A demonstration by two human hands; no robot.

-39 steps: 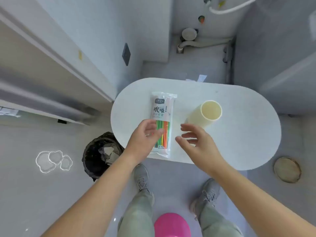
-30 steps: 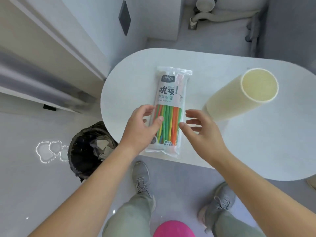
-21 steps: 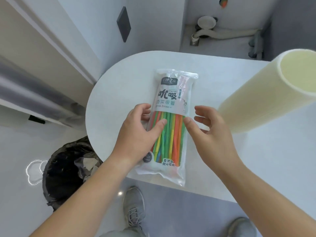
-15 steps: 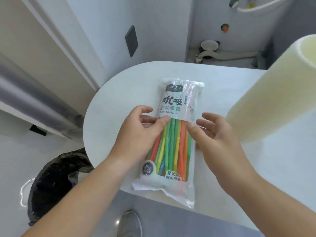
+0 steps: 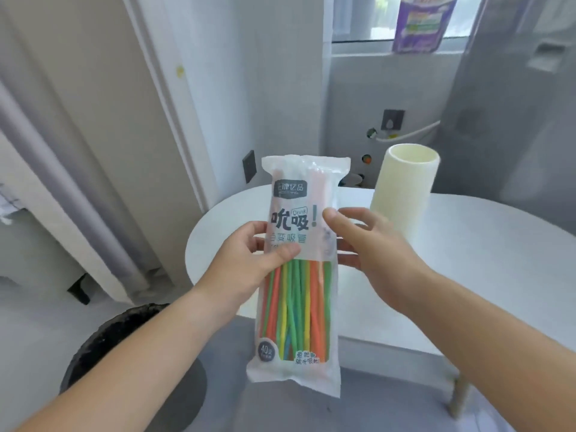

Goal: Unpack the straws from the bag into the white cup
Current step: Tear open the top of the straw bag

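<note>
A sealed clear bag (image 5: 297, 285) of several green, orange and yellow straws stands upright in the air in front of me. My left hand (image 5: 249, 260) grips its left edge, thumb across the front under the printed label. At the bag's right edge is my right hand (image 5: 371, 247), thumb touching the label and fingers spread behind. The tall white cup (image 5: 405, 188) stands upright and empty on the table (image 5: 486, 244), behind my right hand.
The white oval table has a thin leg (image 5: 456, 400) at the lower right. A black bin (image 5: 124, 353) sits on the floor under my left forearm. A wall and door frame rise to the left, a window ledge behind the table.
The bag was lying flat on the table under both hands; now my left hand has lifted it upright off the surface. My view has risen toward the far wall.
</note>
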